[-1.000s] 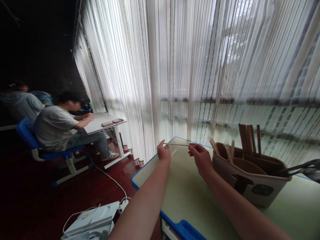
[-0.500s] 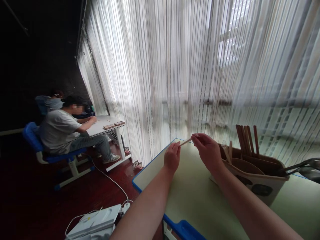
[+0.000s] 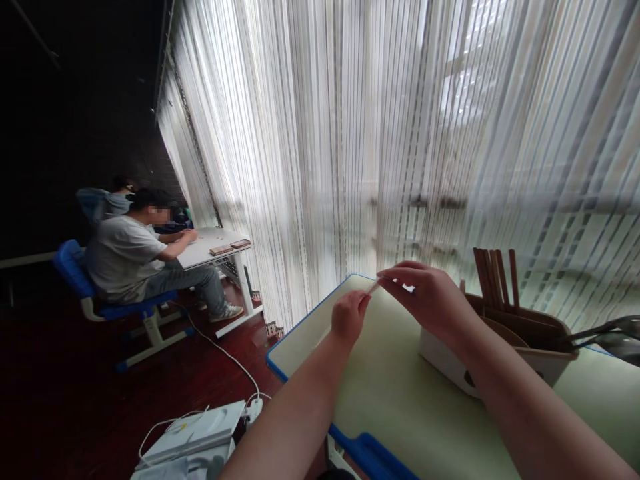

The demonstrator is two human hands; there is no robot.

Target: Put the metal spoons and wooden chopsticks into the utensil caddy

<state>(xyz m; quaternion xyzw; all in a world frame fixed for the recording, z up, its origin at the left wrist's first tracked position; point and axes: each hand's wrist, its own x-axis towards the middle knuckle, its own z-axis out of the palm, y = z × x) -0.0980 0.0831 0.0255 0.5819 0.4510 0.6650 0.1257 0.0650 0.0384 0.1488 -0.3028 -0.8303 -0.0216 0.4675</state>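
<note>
My left hand (image 3: 349, 316) and my right hand (image 3: 431, 297) hold a thin pale wooden stick (image 3: 374, 287) between their pinched fingertips, above the far left corner of a pale green table (image 3: 400, 413). Most of the stick is hidden by my fingers. Right behind my right hand stands a beige cutlery holder (image 3: 520, 343) with several dark brown chopsticks (image 3: 495, 277) upright in it. Dark metal utensil handles (image 3: 600, 333) stick out of its right side.
The table has a blue rim (image 3: 367, 453). A string curtain (image 3: 400, 133) hangs along the window behind it. At the left a person in a grey shirt (image 3: 127, 257) sits on a blue chair at a white desk (image 3: 213, 243). A white device with cables (image 3: 187, 443) lies on the dark red floor.
My hands have come closer together along the stick, which went from level to tilted and now shows only a short piece. My right hand moved in front of the holder.
</note>
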